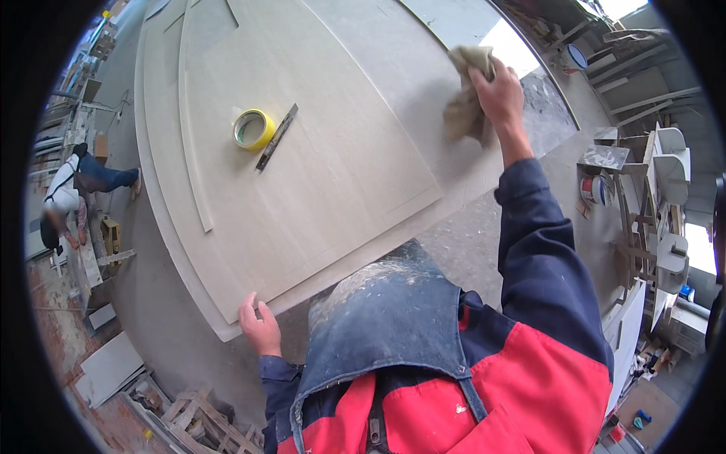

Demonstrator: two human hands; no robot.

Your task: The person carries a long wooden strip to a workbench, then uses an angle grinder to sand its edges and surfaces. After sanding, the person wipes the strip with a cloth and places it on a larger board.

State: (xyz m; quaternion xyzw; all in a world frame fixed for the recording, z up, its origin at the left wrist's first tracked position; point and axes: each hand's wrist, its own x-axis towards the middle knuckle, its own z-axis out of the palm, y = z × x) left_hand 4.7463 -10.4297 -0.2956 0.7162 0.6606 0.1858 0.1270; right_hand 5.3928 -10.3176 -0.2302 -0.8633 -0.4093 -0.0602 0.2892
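Observation:
My right hand (501, 97) is closed round a crumpled khaki rag (463, 113), held over the right part of the worktable surface, beside a dark, speckled, shiny patch. Down at the near left corner of a pale beige panel (302, 204), my left hand (260, 327) rests with its fingertips on the edge and its thumb apart from the fingers. On that panel lie a roll of yellow tape (266, 130) and, beside it, a dark narrow flat tool (277, 138) whose kind I cannot make out. A long thin strip (189, 144) runs along the panel's left side.
A co-worker (76, 185) bends over a bench at the far left. White boards (113, 369) and wooden frames (212, 424) stand on the floor at lower left. To the right are white buckets (597, 189) and a rack with pale cut pieces (671, 170).

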